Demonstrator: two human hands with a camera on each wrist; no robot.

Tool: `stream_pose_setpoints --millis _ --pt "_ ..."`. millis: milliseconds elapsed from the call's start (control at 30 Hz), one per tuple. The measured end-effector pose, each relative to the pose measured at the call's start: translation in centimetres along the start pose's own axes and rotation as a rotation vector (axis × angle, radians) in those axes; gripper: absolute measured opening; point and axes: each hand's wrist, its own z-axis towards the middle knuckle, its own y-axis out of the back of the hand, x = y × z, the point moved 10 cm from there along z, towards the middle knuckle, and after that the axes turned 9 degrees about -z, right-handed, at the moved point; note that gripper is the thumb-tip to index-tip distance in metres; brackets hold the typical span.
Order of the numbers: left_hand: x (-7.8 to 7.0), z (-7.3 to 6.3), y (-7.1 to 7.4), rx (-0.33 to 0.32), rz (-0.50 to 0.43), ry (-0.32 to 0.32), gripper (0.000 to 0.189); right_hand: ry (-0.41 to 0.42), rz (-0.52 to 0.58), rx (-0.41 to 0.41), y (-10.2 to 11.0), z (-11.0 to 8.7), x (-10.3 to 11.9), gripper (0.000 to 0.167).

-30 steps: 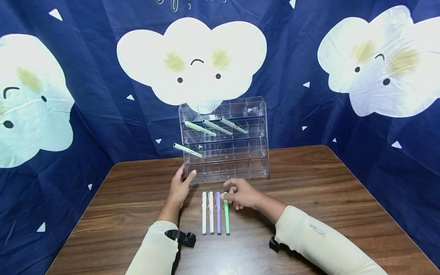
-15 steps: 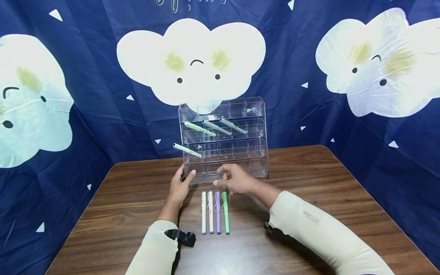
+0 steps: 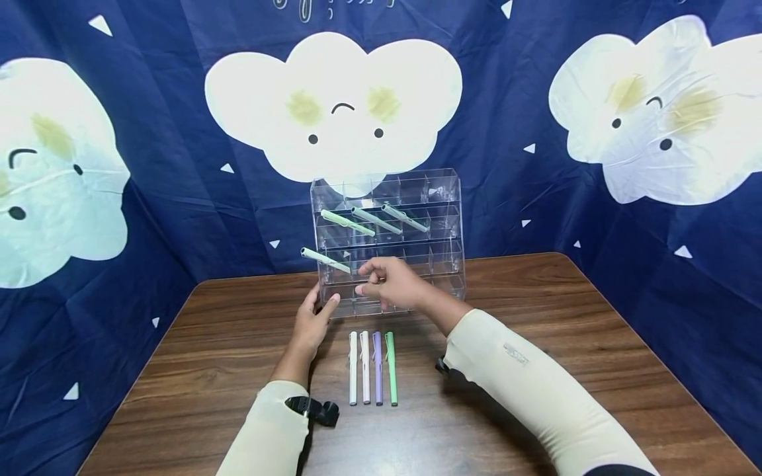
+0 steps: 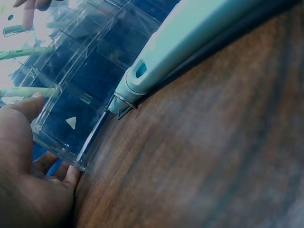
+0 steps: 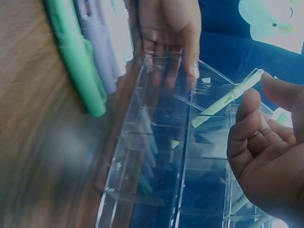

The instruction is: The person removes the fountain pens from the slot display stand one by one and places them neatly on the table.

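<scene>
A clear acrylic pen rack with several stepped tiers stands at the back of the table. My left hand grips its lower left corner, thumb in front and fingers round the side. My right hand, fingers bent and holding nothing, hovers before the lower tiers. Left of its fingertips, a pale green pen leans in the leftmost compartment. One tier higher lean a light green pen and two grey-green ones. In front of the rack lie a white pen, a pale pink pen, a purple pen and a green pen.
The wooden table reaches back to a dark blue cloth with white clouds, close behind the rack. Each forearm wears a pale sleeve and a strapped black camera.
From beside the green pen on the table, my right hand has moved up and left to the rack's lower tiers. My left hand and all the pens have stayed put.
</scene>
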Motion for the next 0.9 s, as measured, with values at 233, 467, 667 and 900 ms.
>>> stream_pose_setpoints --millis 233,467,667,900 --pt "0.1 -0.1 -0.1 0.011 0.002 0.01 0.072 0.024 -0.008 -0.098 0.5 1.5 0.9 0.042" --pt "0.1 -0.2 0.0 0.016 -0.005 0.005 0.071 0.021 0.024 -0.194 0.4 3.0 1.6 0.04" --pt "0.1 0.1 0.0 0.011 0.002 -0.012 0.07 0.0 -0.001 -0.251 -0.2 4.0 1.8 0.041" --pt "0.1 0.0 0.0 0.009 0.002 -0.002 0.07 -0.021 -0.098 -0.295 -1.3 5.4 1.7 0.042"
